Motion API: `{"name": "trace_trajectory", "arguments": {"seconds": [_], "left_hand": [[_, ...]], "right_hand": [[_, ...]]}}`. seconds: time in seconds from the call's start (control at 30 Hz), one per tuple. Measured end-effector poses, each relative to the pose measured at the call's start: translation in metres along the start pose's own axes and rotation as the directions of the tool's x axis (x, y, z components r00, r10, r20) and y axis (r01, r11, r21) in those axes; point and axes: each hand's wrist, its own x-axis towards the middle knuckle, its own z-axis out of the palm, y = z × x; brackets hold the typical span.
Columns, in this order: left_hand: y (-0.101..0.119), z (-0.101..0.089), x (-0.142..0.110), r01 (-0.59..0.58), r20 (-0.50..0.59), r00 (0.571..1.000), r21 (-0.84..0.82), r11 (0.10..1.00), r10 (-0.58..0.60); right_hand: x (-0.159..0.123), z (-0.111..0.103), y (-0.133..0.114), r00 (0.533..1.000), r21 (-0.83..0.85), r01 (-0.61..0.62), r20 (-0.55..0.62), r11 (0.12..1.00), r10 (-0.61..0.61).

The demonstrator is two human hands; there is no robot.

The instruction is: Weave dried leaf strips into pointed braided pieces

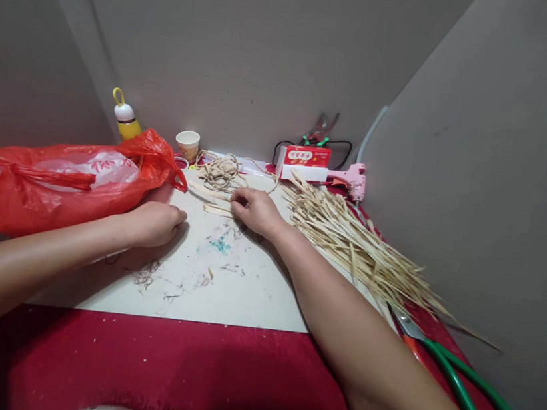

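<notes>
While the right hand point(255, 212) pinches pale strips point(215, 210), the left hand point(163, 224) rests curled

Where the white board point(251, 299) lies over the red-covered table point(166, 366), both forearms reach in from the near side. The right hand, around the middle of the far half, has thumb and fingertips drawn narrow on the pale strips; whether it grips every piece I cannot tell. A fingertip hold like that seems apt for something so thin and flat, with the lengths left running out to the left. The left hand makes a loose fist over the board's left part, just beside the red bag point(64, 167), and its fingertips are hidden, so I cannot say whether anything is in it.

To the right, a strip pile point(350, 238) lies slantwise along the board's edge, probably so that lengths sit handy without covering the middle. Scissors point(438, 351) lie near right, green handles toward the person (sensible, with the blades pointing away). A rope coil point(220, 171) is just beyond the strips. Farther back stand the paper cup point(187, 145), yellow bottle point(127, 122) and red box point(307, 157), with a pink glue gun point(356, 179) just beside the box; I suppose the far edge keeps them clear of elbows. The board itself presumably spares the cover from scraps and the blue stain point(220, 245).
</notes>
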Motion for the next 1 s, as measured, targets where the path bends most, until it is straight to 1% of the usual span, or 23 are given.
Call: {"name": "trace_trajectory", "arguments": {"seconds": [0.07, 0.1, 0.17, 0.2, 0.23, 0.27, 0.33, 0.37, 0.4, 0.43, 0.47, 0.5, 0.53, 0.6, 0.63, 0.67, 0.73, 0.77, 0.8, 0.83, 0.9, 0.93, 1.0], "left_hand": [[-0.003, -0.008, -0.005, 0.014, 0.063, 0.998, -0.039, 0.999, -0.012], [-0.004, -0.012, -0.007, 0.034, 0.069, 0.997, -0.076, 0.997, -0.028], [-0.005, -0.021, -0.007, 0.074, 0.024, 0.997, -0.247, 0.966, -0.070], [-0.004, -0.024, -0.004, 0.092, -0.006, 0.995, -0.391, 0.916, -0.102], [-0.003, -0.026, 0.000, 0.106, -0.029, 0.989, -0.555, 0.825, -0.147], [0.000, -0.027, 0.005, 0.118, -0.026, 0.980, -0.719, 0.685, -0.197], [0.007, -0.025, 0.018, 0.102, 0.005, 0.957, -0.943, 0.316, -0.292], [0.010, -0.023, 0.025, 0.057, 0.010, 0.949, -0.989, 0.138, -0.315], [0.014, -0.021, 0.031, -0.006, -0.003, 0.944, -1.000, -0.007, -0.330], [0.018, -0.020, 0.038, -0.067, -0.024, 0.939, -0.991, -0.114, -0.344], [0.021, -0.019, 0.043, -0.118, -0.043, 0.932, -0.975, -0.189, -0.359], [0.023, -0.019, 0.048, -0.157, -0.059, 0.925, -0.959, -0.235, -0.376], [0.024, -0.020, 0.051, -0.185, -0.070, 0.915, -0.948, -0.259, -0.398], [0.023, -0.025, 0.055, -0.222, -0.085, 0.892, -0.938, -0.267, -0.444], [0.021, -0.029, 0.055, -0.241, -0.098, 0.880, -0.935, -0.259, -0.464], [0.018, -0.034, 0.054, -0.265, -0.117, 0.866, -0.932, -0.247, -0.486], [0.011, -0.045, 0.050, -0.325, -0.172, 0.830, -0.922, -0.210, -0.531], [0.008, -0.052, 0.048, -0.358, -0.203, 0.809, -0.915, -0.188, -0.552], [0.005, -0.058, 0.045, -0.390, -0.233, 0.784, -0.906, -0.165, -0.575], [0.002, -0.063, 0.043, -0.419, -0.260, 0.760, -0.897, -0.142, -0.596], [-0.001, -0.072, 0.041, -0.461, -0.304, 0.716, -0.882, -0.098, -0.628], [-0.002, -0.075, 0.041, -0.473, -0.320, 0.701, -0.878, -0.079, -0.638], [-0.003, -0.076, 0.041, -0.474, -0.340, 0.696, -0.879, -0.049, -0.632]], "right_hand": [[0.002, -0.003, -0.001, 1.000, 0.157, -0.020, -0.008, 0.987, 0.022], [0.003, -0.004, -0.002, 0.999, 0.253, -0.036, -0.007, 0.967, 0.039], [0.005, -0.007, -0.007, 0.995, 0.446, -0.097, 0.013, 0.890, 0.102], [0.005, -0.009, -0.011, 0.989, 0.532, -0.138, 0.031, 0.835, 0.144], [0.005, -0.011, -0.015, 0.982, 0.608, -0.177, 0.053, 0.774, 0.183], [0.005, -0.012, -0.019, 0.974, 0.674, -0.208, 0.077, 0.709, 0.212], [0.003, -0.015, -0.026, 0.962, 0.774, -0.250, 0.129, 0.581, 0.242], [0.002, -0.017, -0.029, 0.956, 0.808, -0.269, 0.158, 0.525, 0.247], [0.000, -0.018, -0.032, 0.950, 0.829, -0.291, 0.192, 0.477, 0.246], [-0.001, -0.019, -0.034, 0.943, 0.838, -0.318, 0.231, 0.443, 0.240], [-0.002, -0.019, -0.035, 0.936, 0.839, -0.343, 0.267, 0.423, 0.228], [-0.003, -0.020, -0.035, 0.931, 0.833, -0.362, 0.300, 0.417, 0.209], [-0.003, -0.020, -0.035, 0.927, 0.824, -0.375, 0.326, 0.425, 0.186], [-0.003, -0.020, -0.032, 0.926, 0.796, -0.373, 0.349, 0.477, 0.144], [-0.002, -0.020, -0.030, 0.930, 0.770, -0.360, 0.339, 0.527, 0.140], [-0.002, -0.020, -0.028, 0.937, 0.721, -0.338, 0.316, 0.605, 0.147], [-0.001, -0.020, -0.024, 0.960, 0.505, -0.257, 0.229, 0.824, 0.159], [-0.001, -0.020, -0.024, 0.972, 0.333, -0.204, 0.185, 0.921, 0.148], [-0.002, -0.020, -0.024, 0.979, 0.139, -0.149, 0.159, 0.979, 0.127], [-0.003, -0.020, -0.025, 0.982, -0.047, -0.099, 0.156, 0.994, 0.105], [-0.005, -0.020, -0.028, 0.974, -0.309, -0.033, 0.202, 0.951, 0.099], [-0.007, -0.021, -0.030, 0.966, -0.378, -0.020, 0.232, 0.926, 0.115], [-0.008, -0.023, -0.033, 0.946, -0.425, -0.009, 0.290, 0.905, 0.146]]}}
